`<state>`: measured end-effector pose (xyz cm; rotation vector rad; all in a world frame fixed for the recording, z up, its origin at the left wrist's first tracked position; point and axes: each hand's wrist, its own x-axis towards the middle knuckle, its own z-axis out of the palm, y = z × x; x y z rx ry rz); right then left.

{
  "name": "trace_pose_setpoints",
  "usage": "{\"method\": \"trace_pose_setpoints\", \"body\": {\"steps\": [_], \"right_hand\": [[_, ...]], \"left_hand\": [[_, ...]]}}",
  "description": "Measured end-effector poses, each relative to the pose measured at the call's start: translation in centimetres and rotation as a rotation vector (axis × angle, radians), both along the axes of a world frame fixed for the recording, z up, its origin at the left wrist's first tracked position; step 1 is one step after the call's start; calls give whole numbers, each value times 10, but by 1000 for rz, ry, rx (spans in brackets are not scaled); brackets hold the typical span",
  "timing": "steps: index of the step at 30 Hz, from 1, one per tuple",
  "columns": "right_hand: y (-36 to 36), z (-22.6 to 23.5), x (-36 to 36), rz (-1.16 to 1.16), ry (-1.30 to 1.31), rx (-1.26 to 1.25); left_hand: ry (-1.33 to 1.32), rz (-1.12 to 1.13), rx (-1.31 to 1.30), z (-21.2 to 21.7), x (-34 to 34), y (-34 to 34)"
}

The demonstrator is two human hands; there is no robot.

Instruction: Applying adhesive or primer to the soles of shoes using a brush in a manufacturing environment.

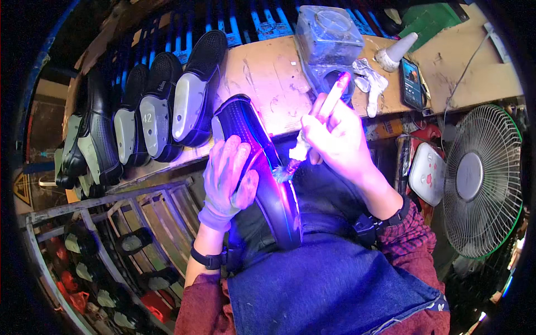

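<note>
A black shoe (276,209) with a perforated upper lies lengthwise over my lap, its far end near the bench edge and its toe pointing toward me. My left hand (226,176), in a thin pale glove, grips the shoe's left side with the thumb over the upper. My right hand (338,134) is bare and closed round the handle of a small brush (288,169). The brush tilts down to the left, its bristles at the shoe's right lower edge, where a bright purplish light falls. The palm-side fingers of my left hand are partly hidden.
Several black shoes on grey lasts (192,100) stand along the wooden bench (262,64). A clear plastic container (329,36), a crumpled white glove (373,84), a grey cone (396,51) and a phone (412,84) sit further right. A fan (480,178) stands right; a metal rack (106,245) holds shoes, lower left.
</note>
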<state>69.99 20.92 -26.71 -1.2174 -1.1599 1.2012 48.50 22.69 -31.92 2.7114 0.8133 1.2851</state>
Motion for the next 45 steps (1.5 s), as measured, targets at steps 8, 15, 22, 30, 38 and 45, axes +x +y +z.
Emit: {"method": "trace_pose_setpoints", "body": {"steps": [8, 15, 22, 30, 38, 45], "right_hand": [[-39, 41, -1, -115, -76, 14], [-57, 55, 1, -69, 25, 311], [-47, 88, 17, 105, -163, 829], [-11, 90, 26, -47, 172, 466], [35, 72, 18, -63, -65, 507], [28, 41, 15, -60, 52, 556]], "left_hand": [[43, 24, 113, 0, 2, 8], [19, 13, 76, 9, 2, 21], [-33, -121, -242, 50, -8, 31], [41, -206, -1112, 68, -8, 9], [-40, -340, -1332, 63, -1, 3], [-218, -421, -1599, 52, 0, 23]]}}
